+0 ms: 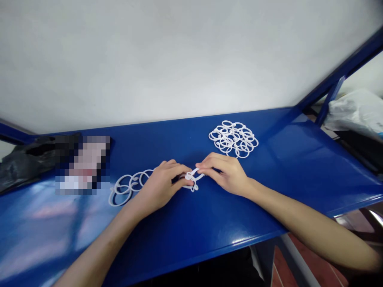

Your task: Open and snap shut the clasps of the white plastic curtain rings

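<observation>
Between my hands, above the blue table, are white rings (pixel 191 176) with small tabs. My left hand (pixel 167 177) pinches one of them between thumb and fingers. With its fingertips, my right hand (pixel 226 171) grips another white ring that meets the first; how the two join is too small to tell. A row of linked white rings (pixel 122 189) lies on the table to the left, running partly behind my left hand. Beyond my right hand rests a flat pile of white rings (pixel 233 139), many overlapping.
The blue table (pixel 209 231) backs onto a pale wall (pixel 179 59). At the left lie a black plastic bag (pixel 30 159) and a pixelated flat object (pixel 88 163). A blue frame post (pixel 330 99) and a clear plastic bag (pixel 356 109) stand at the right.
</observation>
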`<state>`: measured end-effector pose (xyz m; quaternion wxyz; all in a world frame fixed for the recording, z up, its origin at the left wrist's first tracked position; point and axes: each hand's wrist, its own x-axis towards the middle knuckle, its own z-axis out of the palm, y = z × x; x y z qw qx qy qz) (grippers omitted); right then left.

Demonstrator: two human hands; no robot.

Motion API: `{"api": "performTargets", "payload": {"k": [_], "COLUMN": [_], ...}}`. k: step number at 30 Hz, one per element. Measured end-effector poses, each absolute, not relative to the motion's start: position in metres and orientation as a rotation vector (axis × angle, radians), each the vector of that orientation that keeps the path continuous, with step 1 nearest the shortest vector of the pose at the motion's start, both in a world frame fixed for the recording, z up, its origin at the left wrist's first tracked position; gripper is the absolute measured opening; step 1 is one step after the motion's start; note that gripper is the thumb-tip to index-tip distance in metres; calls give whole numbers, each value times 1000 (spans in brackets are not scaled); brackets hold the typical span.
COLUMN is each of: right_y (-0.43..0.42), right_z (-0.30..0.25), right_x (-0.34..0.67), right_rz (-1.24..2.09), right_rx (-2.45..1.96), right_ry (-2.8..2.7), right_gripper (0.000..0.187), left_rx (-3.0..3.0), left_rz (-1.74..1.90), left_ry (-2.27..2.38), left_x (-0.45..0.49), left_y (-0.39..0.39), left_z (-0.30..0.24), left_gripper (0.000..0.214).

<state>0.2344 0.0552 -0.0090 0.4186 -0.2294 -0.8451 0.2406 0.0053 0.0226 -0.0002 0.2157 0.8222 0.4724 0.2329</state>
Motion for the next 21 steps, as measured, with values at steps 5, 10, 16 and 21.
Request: {"api": "performTargets", "payload": {"k": [5, 10, 16, 21], "right_y": [57, 55, 53, 51], "right_z": [-8, -10, -10, -11], "right_x": [236, 234, 232, 230], "right_rz": [611, 648, 604, 564], "right_rx": [-573, -618, -878, -930], "right_ry": [-2163, -2134, -2018, -2002], "right_gripper": [13, 11, 13, 17], "left_rx": [2145, 2190, 2214, 1993], "left_rz": [693, 785, 898, 846], "left_ry": [1487, 1794, 1689, 1477], "left_x": [-9, -18, -5, 15], "left_y": [32, 40, 29, 15], "left_z": [3, -4, 5, 9], "left_gripper": [24, 28, 30, 22]}}
